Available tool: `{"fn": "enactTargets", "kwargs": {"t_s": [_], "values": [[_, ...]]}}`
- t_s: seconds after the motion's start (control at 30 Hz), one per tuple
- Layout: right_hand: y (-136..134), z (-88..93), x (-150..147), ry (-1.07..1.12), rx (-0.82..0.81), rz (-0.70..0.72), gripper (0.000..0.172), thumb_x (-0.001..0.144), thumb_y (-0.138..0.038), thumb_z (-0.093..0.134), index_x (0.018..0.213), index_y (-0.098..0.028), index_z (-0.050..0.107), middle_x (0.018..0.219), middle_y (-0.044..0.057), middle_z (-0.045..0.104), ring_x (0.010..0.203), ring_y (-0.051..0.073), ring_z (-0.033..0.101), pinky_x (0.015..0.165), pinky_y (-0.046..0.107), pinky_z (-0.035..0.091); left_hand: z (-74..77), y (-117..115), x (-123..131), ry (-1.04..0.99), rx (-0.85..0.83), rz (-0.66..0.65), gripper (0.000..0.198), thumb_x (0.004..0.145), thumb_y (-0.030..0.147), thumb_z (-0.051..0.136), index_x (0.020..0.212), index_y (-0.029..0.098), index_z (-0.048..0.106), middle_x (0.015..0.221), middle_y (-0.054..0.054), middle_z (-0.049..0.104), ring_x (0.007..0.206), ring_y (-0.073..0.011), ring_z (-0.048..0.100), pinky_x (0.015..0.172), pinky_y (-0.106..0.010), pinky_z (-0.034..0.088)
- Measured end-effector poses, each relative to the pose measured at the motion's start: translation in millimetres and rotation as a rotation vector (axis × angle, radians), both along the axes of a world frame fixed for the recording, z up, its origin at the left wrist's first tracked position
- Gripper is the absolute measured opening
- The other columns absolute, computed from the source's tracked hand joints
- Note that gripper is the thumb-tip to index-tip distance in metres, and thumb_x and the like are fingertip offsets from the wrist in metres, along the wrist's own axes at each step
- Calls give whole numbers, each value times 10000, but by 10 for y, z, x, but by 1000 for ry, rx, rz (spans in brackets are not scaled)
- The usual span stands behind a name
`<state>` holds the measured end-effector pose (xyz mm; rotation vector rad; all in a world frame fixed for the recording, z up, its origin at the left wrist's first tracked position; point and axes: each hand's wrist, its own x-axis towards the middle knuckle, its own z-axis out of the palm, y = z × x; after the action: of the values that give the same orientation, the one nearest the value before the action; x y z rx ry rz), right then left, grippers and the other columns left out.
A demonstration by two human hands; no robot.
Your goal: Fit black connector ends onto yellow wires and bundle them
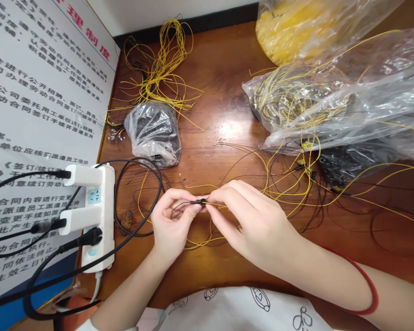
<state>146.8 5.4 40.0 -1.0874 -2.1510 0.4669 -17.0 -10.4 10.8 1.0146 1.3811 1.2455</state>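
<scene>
My left hand (172, 225) and my right hand (248, 220) meet above the wooden table (221, 110), their fingertips pinching a small black wire fitting (198, 201). Thin black and yellow wires (207, 203) run out of the fitting on both sides. Loose yellow and black wires (290, 193) lie under and to the right of my right hand, tangled across the wood. A red bangle (369, 294) circles my right wrist.
A bundle of yellow wire (158, 69) lies at the back. Clear plastic bags hold black parts (153, 133), coiled wire (290, 103) and yellow material (290, 32). A white power strip (98, 216) with plugged-in black cables stands at the left, beside a printed sign board (37, 92).
</scene>
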Motion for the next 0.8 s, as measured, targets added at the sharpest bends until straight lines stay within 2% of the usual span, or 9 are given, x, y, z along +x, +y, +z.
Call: {"fn": "enactTargets", "kwargs": {"t_s": [0.2, 0.4, 0.57, 0.73, 0.8], "values": [[31, 45, -7, 77, -147, -20, 133, 926, -132, 525, 815, -154, 595, 745, 27, 628, 698, 134, 568, 653, 253, 462, 73, 6, 13, 112, 45, 15, 148, 717, 198, 820, 732, 214, 674, 723, 5, 728, 689, -155, 737, 667, -225, 601], [61, 124, -22, 150, -335, -75, 118, 829, -103, 595, 742, -177, 568, 664, -31, 580, 569, 80, 516, 528, 203, 383, 84, -12, 15, 83, 55, -13, 147, 735, 234, 813, 740, 221, 667, 728, 3, 729, 748, -183, 758, 695, -251, 613], [47, 141, -50, 147, -314, -100, 134, 815, -89, 591, 718, -173, 554, 644, -42, 560, 553, 65, 491, 523, 195, 365, 88, -35, 38, 37, 47, -18, 143, 756, 258, 802, 753, 223, 663, 747, -1, 744, 779, -188, 764, 720, -262, 619], [26, 129, -69, 186, -339, -107, 157, 820, -85, 580, 704, -177, 528, 624, -52, 535, 526, 58, 453, 502, 190, 347, 104, -78, 64, 11, -57, 4, 157, 783, 292, 781, 770, 228, 639, 793, -16, 758, 852, -206, 762, 802, -310, 619], [23, 127, -72, 215, -372, -104, 171, 811, -79, 582, 688, -177, 515, 609, -59, 520, 505, 51, 430, 486, 186, 334, 102, -89, 55, 63, 11, -2, 130, 788, 251, 775, 775, 223, 649, 778, -12, 758, 828, -203, 765, 780, -297, 625]]}}
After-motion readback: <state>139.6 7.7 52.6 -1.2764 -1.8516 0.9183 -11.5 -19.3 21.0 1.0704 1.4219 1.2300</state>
